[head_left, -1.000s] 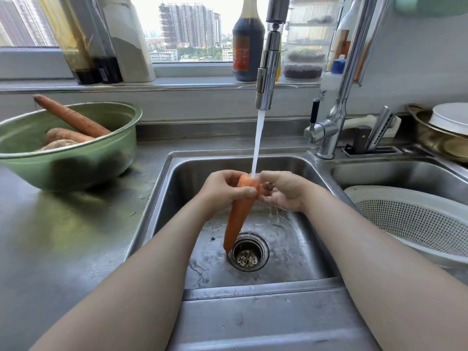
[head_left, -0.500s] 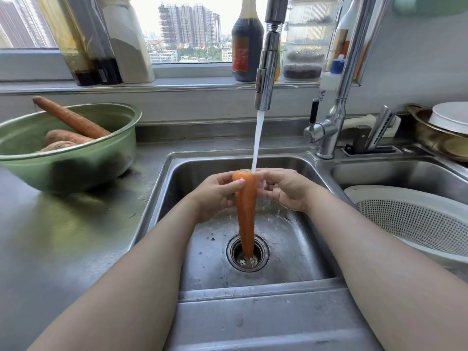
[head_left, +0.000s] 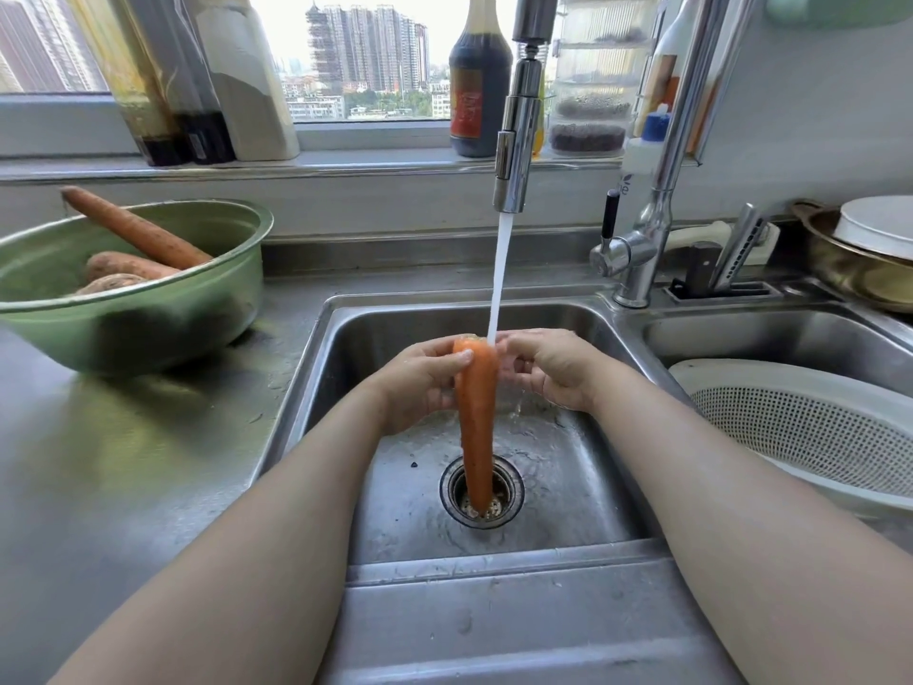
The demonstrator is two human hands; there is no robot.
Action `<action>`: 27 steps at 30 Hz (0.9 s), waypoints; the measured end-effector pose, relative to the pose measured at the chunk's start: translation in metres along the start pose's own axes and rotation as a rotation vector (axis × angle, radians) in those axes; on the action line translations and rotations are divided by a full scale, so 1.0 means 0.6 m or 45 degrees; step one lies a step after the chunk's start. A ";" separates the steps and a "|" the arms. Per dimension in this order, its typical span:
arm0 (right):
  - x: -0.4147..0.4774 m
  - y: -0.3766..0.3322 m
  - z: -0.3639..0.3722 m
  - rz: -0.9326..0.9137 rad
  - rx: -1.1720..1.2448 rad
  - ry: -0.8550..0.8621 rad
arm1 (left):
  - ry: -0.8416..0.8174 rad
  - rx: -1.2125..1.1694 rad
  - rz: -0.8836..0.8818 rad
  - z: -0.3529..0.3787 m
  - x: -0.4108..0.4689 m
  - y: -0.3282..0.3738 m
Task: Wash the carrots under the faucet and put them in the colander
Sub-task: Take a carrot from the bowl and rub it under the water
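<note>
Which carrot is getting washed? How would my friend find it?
Find the steel sink under the running faucet. One carrot hangs there, tip down over the drain. It alone is bright orange; those in the green bowl look dull brown.

Left hand (head_left: 420,383): you grip the carrot (head_left: 477,412) near its top, thumb across the front.
Right hand (head_left: 556,370): your fingers curl against the same end.
Forearms (head_left: 276,511): bare, reaching forward, converging.
</note>
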State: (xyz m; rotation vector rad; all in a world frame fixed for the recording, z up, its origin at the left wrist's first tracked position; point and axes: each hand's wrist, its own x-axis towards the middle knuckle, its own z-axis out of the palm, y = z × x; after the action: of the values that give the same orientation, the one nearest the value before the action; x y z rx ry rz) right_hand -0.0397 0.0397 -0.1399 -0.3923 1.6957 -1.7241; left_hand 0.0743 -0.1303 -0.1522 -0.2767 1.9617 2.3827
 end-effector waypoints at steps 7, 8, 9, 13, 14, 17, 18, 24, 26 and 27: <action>0.005 0.018 0.004 0.126 -0.399 0.113 | 0.204 0.094 -0.098 0.020 0.012 -0.007; 0.006 0.018 0.005 0.147 -0.406 0.090 | 0.239 0.109 -0.093 0.023 0.015 -0.008; 0.006 0.018 0.006 0.179 -0.416 0.048 | 0.283 0.112 -0.091 0.026 0.019 -0.009; 0.004 0.022 0.008 0.325 -0.534 -0.129 | 0.423 0.102 -0.123 0.040 0.036 -0.014; 0.003 0.022 0.009 0.331 -0.580 -0.127 | 0.439 0.102 -0.132 0.041 0.040 -0.016; 0.004 0.021 0.005 0.284 -0.597 -0.098 | 0.491 0.057 -0.142 0.035 0.042 -0.015; 0.006 0.020 0.003 0.265 -0.572 -0.091 | 0.513 0.029 -0.144 0.032 0.042 -0.012; 0.001 0.020 0.014 0.234 -0.496 -0.162 | 0.510 -0.105 -0.152 0.019 0.023 0.002; -0.001 0.021 0.021 0.210 -0.496 -0.165 | 0.489 -0.074 -0.164 0.013 0.019 0.001; -0.003 0.019 0.021 0.210 -0.495 -0.165 | 0.488 -0.055 -0.169 0.009 0.019 0.001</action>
State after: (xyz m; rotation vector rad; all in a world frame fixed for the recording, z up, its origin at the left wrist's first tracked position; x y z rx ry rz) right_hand -0.0275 0.0320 -0.1493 -0.5107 1.9081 -1.2235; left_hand 0.0626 -0.1259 -0.1527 -0.8959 1.9530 2.4288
